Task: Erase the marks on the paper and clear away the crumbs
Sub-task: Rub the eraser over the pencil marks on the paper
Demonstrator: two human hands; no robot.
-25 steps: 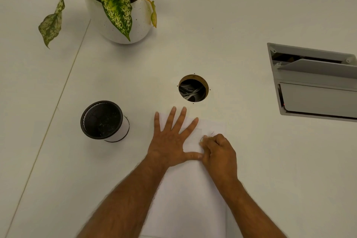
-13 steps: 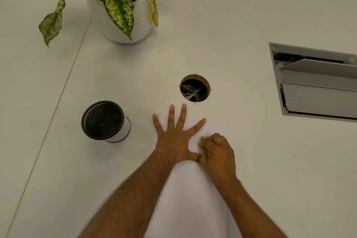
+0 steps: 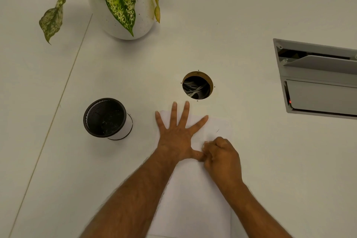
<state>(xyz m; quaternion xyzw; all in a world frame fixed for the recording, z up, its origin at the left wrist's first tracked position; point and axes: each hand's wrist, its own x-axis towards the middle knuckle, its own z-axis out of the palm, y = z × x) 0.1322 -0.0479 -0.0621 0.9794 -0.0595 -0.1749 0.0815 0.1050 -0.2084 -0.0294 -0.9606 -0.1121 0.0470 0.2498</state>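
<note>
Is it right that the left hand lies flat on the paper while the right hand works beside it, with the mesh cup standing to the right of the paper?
Not quite: the head view shows the mesh cup left of the paper, beyond the left hand. The right hand part holds.

My left hand (image 3: 176, 137) lies flat with fingers spread on the white paper (image 3: 193, 199); my right hand (image 3: 222, 157) is curled just beside its thumb, what it pinches hidden; one small pencil mark (image 3: 217, 130) shows beyond the knuckles; a black mesh cup (image 3: 105, 118) stands left; a potted plant (image 3: 123, 2) sits beyond.
</note>
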